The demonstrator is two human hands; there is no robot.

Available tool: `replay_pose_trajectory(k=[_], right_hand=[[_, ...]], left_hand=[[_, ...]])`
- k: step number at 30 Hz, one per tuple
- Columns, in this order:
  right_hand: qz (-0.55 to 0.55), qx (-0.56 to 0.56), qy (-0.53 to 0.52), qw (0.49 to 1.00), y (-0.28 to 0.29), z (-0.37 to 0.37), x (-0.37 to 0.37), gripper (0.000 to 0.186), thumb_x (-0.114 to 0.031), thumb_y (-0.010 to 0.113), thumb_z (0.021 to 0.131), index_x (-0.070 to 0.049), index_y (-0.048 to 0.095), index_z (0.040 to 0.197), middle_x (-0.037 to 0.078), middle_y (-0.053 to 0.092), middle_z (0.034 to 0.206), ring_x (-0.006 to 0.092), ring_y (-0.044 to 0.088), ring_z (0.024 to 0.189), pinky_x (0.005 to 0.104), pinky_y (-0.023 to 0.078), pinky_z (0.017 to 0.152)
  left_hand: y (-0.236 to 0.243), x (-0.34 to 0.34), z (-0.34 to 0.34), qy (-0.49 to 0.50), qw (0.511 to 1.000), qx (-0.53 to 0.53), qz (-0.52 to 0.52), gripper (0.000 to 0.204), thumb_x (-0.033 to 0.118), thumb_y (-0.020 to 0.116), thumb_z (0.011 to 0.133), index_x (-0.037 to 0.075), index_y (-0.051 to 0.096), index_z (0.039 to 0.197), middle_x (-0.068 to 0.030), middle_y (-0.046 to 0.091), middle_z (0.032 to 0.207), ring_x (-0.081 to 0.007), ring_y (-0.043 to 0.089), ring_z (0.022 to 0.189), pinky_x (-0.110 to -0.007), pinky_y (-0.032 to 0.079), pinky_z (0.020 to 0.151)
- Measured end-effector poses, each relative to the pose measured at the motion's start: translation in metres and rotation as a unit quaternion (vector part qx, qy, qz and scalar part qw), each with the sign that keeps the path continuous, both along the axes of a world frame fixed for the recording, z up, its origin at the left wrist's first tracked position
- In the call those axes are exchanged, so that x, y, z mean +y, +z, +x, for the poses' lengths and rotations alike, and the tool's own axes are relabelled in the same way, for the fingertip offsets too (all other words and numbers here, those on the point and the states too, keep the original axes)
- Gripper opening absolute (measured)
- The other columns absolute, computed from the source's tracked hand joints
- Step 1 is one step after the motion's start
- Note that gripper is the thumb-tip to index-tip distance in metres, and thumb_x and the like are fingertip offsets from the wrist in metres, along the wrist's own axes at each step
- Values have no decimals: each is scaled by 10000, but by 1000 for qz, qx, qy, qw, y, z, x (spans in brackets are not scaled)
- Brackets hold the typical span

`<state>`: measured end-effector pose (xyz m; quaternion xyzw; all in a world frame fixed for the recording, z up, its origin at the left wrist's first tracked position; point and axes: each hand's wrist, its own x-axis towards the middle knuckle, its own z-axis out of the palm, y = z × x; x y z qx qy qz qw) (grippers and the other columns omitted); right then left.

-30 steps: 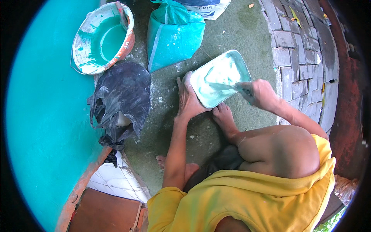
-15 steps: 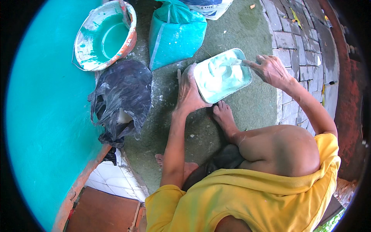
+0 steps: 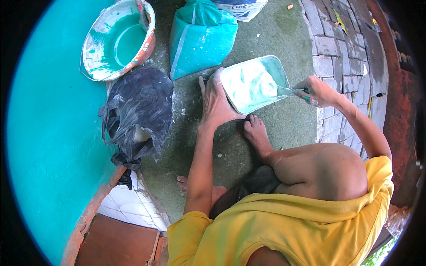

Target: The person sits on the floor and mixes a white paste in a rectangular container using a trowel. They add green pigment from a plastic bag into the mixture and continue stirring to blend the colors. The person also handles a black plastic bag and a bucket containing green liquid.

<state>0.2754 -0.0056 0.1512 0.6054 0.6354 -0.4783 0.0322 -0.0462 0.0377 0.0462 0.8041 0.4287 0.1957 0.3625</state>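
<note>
A rectangular tub [image 3: 278, 70] of thick white paste [image 3: 248, 84] is tilted in front of me. My left hand [image 3: 216, 105] grips its left side, the thumb reaching under the near corner and the fingers along the far left edge. At the tub's right edge, my right hand [image 3: 320, 92] is closed around the handle of a putty knife [image 3: 286, 91]. The knife's blade lies inside the tub against the right part of the paste. Part of the handle is hidden by my right fingers.
An orange bucket [image 3: 148, 46] smeared with teal paint stands at upper left by the teal wall [image 3: 53, 124]. Nearby are a crumpled black plastic bag [image 3: 142, 97], a teal sack [image 3: 204, 40] and a white sack [image 3: 246, 9]. Grey paving [image 3: 326, 66] borders the concrete on the right.
My right hand has moved slightly right and down, drawing the putty knife toward the tub's right edge. The paste now sits more to the left, baring the tub's right end.
</note>
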Motion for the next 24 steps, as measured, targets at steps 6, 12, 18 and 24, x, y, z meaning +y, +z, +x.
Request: replay_pose_trajectory(k=[6,12,18,24], right_hand=[[-215,100,-169,956,7,-23,4,363,-308,630,929,39,692,1011,-17,497,560,50,449,450,234,348,391],[-256,195,-277,905,3,-44,-10,338,-312,612,947,20,679,941,-28,476,594,55,422,477,222,312,400],[-179,156,-267,934,3,-62,6,370,-359,610,947,-1,692,989,-36,459,586,50,392,477,221,289,412],[39,-14,-73,996,-37,-40,1,296,-251,618,929,29,701,970,123,605,623,195,548,527,354,446,525]], left_hand=[[-2,-6,-1,2,1000,-15,13,1415,444,925,396,24,87,1456,-226,389,1377,-390,346,1335,-662,65,1136],[-21,-20,-7,20,999,-41,12,1410,462,919,417,23,74,1457,-224,359,1398,-392,347,1337,-665,70,1134],[-39,-32,-14,36,999,-36,-13,1409,473,913,430,29,52,1453,-224,350,1408,-396,365,1328,-668,76,1132],[-33,-26,-5,20,999,-48,-2,1403,454,915,429,34,56,1456,-224,357,1407,-402,363,1328,-669,81,1130]])
